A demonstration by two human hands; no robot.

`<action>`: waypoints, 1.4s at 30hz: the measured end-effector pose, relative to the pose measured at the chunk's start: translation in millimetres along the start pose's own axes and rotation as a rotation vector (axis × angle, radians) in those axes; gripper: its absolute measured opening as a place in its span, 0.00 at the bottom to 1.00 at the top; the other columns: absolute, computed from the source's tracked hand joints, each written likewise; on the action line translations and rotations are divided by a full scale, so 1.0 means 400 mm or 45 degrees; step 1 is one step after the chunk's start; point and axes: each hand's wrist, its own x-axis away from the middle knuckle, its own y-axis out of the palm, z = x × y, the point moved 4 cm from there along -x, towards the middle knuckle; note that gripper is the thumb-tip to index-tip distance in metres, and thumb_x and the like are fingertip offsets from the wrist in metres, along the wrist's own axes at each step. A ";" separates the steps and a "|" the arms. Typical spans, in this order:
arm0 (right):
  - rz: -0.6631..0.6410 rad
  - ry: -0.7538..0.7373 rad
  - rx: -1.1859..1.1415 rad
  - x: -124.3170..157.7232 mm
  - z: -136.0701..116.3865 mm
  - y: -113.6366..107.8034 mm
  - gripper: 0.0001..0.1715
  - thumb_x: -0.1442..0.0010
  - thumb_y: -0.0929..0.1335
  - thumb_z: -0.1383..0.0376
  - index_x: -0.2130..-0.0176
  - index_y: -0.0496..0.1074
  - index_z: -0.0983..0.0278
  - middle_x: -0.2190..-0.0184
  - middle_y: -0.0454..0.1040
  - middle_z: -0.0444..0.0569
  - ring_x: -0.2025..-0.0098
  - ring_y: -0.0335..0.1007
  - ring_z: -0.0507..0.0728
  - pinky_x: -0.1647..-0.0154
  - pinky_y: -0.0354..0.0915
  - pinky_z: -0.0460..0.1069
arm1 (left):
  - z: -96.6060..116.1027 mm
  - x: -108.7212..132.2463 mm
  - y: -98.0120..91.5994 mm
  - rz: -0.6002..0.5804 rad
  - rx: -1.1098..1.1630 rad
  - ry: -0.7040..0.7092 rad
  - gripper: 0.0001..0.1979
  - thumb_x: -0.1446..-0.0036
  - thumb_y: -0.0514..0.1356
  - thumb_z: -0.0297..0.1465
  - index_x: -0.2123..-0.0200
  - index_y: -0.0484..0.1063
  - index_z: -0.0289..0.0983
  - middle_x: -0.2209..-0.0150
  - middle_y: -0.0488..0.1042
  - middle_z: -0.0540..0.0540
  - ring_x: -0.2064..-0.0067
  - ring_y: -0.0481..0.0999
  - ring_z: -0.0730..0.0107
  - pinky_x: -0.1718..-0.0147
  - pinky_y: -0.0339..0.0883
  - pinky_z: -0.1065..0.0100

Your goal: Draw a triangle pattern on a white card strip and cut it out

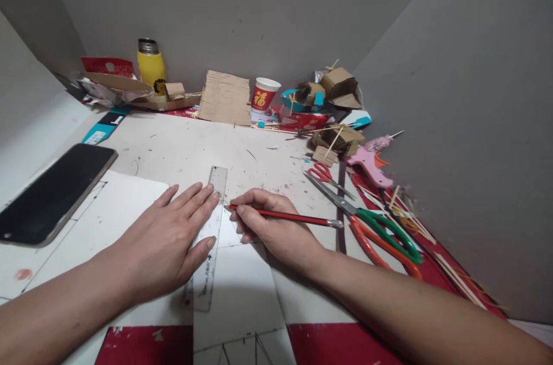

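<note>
My left hand (pixel 173 232) lies flat with its fingers stretched out, pressing a clear ruler (pixel 219 181) onto a strip of white card (pixel 246 290). The ruler runs lengthwise along the card, and its middle is partly hidden under my fingers. My right hand (pixel 276 227) pinches a red and black pencil (pixel 298 216), its tip at the ruler's right edge close to my left fingertips. Thin dark lines cross the card, with slanted ones at its near end (pixel 259 348).
A black phone (pixel 56 192) lies on white paper at left. Green-and-orange-handled scissors (pixel 345 206), small red scissors (pixel 322 172) and a pink glue gun (pixel 374 160) are at right. Along the back stand a yellow bottle (pixel 151 68), cardboard (pixel 224 97) and a red paper cup (pixel 264 94).
</note>
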 end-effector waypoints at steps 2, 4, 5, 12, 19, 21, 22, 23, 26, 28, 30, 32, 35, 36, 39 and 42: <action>0.001 -0.007 0.005 0.000 0.000 0.000 0.04 0.46 0.68 0.66 0.68 0.74 0.64 0.76 0.72 0.43 0.75 0.69 0.50 0.76 0.69 0.45 | 0.001 -0.001 -0.001 0.002 0.004 -0.003 0.32 0.32 0.47 0.41 0.30 0.53 0.33 0.29 0.52 0.38 0.29 0.52 0.47 0.35 0.48 0.43; 0.001 -0.008 0.012 0.001 0.002 0.001 0.03 0.46 0.68 0.66 0.69 0.74 0.64 0.76 0.72 0.43 0.75 0.68 0.50 0.76 0.69 0.45 | 0.001 -0.002 -0.001 -0.008 0.001 -0.004 0.32 0.32 0.47 0.41 0.30 0.53 0.32 0.29 0.52 0.38 0.29 0.51 0.47 0.35 0.48 0.43; 0.002 -0.005 0.013 0.001 0.002 0.000 0.03 0.46 0.68 0.67 0.69 0.74 0.64 0.76 0.72 0.43 0.75 0.68 0.50 0.76 0.69 0.45 | 0.002 -0.003 -0.001 -0.014 -0.001 -0.005 0.32 0.32 0.47 0.41 0.30 0.53 0.32 0.29 0.52 0.38 0.29 0.51 0.46 0.35 0.48 0.42; -0.002 -0.011 0.037 0.001 0.000 0.001 0.03 0.45 0.68 0.67 0.68 0.74 0.64 0.76 0.72 0.43 0.75 0.68 0.50 0.77 0.69 0.45 | 0.004 -0.001 -0.005 -0.018 0.001 -0.007 0.32 0.32 0.47 0.41 0.30 0.53 0.33 0.30 0.53 0.38 0.29 0.52 0.47 0.35 0.47 0.43; -0.011 -0.007 0.062 -0.001 -0.002 0.001 0.04 0.44 0.67 0.67 0.68 0.74 0.64 0.75 0.72 0.44 0.74 0.68 0.50 0.76 0.69 0.45 | 0.002 0.002 0.000 0.011 -0.001 -0.006 0.31 0.32 0.47 0.42 0.30 0.53 0.34 0.29 0.53 0.39 0.29 0.52 0.48 0.34 0.46 0.44; -0.014 0.001 0.061 -0.001 -0.002 0.000 0.04 0.44 0.67 0.68 0.69 0.74 0.64 0.74 0.73 0.45 0.74 0.69 0.50 0.76 0.69 0.45 | 0.001 0.001 0.001 0.003 -0.014 -0.008 0.31 0.32 0.46 0.42 0.30 0.53 0.34 0.29 0.52 0.39 0.29 0.51 0.49 0.34 0.46 0.44; -0.017 0.011 0.060 0.000 -0.002 0.000 0.04 0.45 0.67 0.68 0.69 0.74 0.64 0.74 0.74 0.45 0.75 0.69 0.50 0.76 0.69 0.45 | 0.001 0.000 0.001 -0.005 -0.020 -0.009 0.31 0.31 0.46 0.42 0.30 0.52 0.34 0.29 0.52 0.39 0.29 0.50 0.49 0.34 0.46 0.44; -0.019 0.021 0.059 0.000 -0.001 -0.001 0.04 0.45 0.67 0.68 0.69 0.74 0.64 0.74 0.74 0.45 0.76 0.68 0.50 0.76 0.69 0.45 | 0.001 -0.001 0.001 -0.015 -0.026 -0.011 0.32 0.31 0.46 0.42 0.30 0.52 0.34 0.29 0.51 0.39 0.29 0.50 0.49 0.34 0.47 0.44; -0.032 0.042 0.049 0.001 -0.001 -0.002 0.03 0.46 0.68 0.68 0.70 0.74 0.64 0.74 0.74 0.45 0.77 0.68 0.49 0.76 0.68 0.45 | 0.003 -0.003 0.000 -0.048 -0.032 -0.011 0.32 0.32 0.45 0.42 0.29 0.51 0.33 0.29 0.50 0.39 0.28 0.49 0.48 0.35 0.48 0.42; -0.048 0.040 0.039 0.001 -0.003 -0.002 0.03 0.46 0.68 0.68 0.70 0.74 0.64 0.75 0.74 0.45 0.78 0.67 0.49 0.77 0.67 0.45 | 0.004 -0.002 -0.001 -0.056 -0.029 -0.012 0.32 0.32 0.45 0.42 0.29 0.51 0.33 0.29 0.49 0.39 0.28 0.49 0.48 0.35 0.48 0.41; -0.069 0.034 0.028 0.002 -0.007 -0.001 0.03 0.47 0.68 0.68 0.71 0.74 0.64 0.75 0.74 0.44 0.78 0.66 0.49 0.77 0.67 0.45 | 0.004 -0.001 -0.002 -0.052 -0.021 -0.016 0.32 0.32 0.45 0.42 0.29 0.51 0.33 0.29 0.50 0.39 0.28 0.49 0.48 0.35 0.47 0.42; -0.090 0.030 0.024 0.003 -0.009 0.000 0.02 0.47 0.68 0.68 0.71 0.73 0.64 0.75 0.74 0.44 0.78 0.66 0.49 0.76 0.66 0.46 | 0.004 -0.001 -0.001 -0.045 -0.009 -0.019 0.32 0.32 0.46 0.42 0.29 0.51 0.33 0.29 0.50 0.39 0.29 0.49 0.48 0.35 0.47 0.42; -0.112 0.036 0.057 0.007 -0.010 0.000 0.03 0.48 0.68 0.68 0.71 0.74 0.64 0.77 0.73 0.44 0.77 0.67 0.50 0.75 0.65 0.46 | 0.003 -0.003 -0.001 -0.033 0.003 -0.024 0.32 0.32 0.46 0.42 0.30 0.52 0.34 0.29 0.51 0.39 0.29 0.50 0.48 0.34 0.47 0.43; -0.118 0.036 0.079 0.009 -0.010 -0.001 0.03 0.48 0.68 0.68 0.71 0.74 0.64 0.78 0.73 0.43 0.77 0.67 0.50 0.75 0.65 0.46 | 0.003 -0.003 -0.001 -0.028 0.003 -0.025 0.32 0.32 0.46 0.42 0.30 0.52 0.34 0.29 0.51 0.39 0.29 0.50 0.48 0.34 0.47 0.43; -0.138 0.035 0.142 0.013 -0.008 -0.001 0.04 0.49 0.67 0.69 0.71 0.74 0.63 0.81 0.72 0.42 0.78 0.67 0.50 0.77 0.62 0.45 | 0.003 -0.004 -0.003 -0.032 -0.007 -0.023 0.32 0.32 0.46 0.42 0.30 0.52 0.34 0.29 0.51 0.39 0.28 0.49 0.48 0.35 0.48 0.43; -0.172 0.067 0.139 0.018 -0.007 0.001 0.05 0.50 0.66 0.69 0.71 0.73 0.63 0.82 0.71 0.42 0.80 0.66 0.50 0.78 0.62 0.45 | 0.004 -0.003 -0.005 -0.048 -0.024 -0.022 0.32 0.32 0.46 0.42 0.30 0.52 0.34 0.29 0.51 0.39 0.29 0.50 0.48 0.35 0.49 0.42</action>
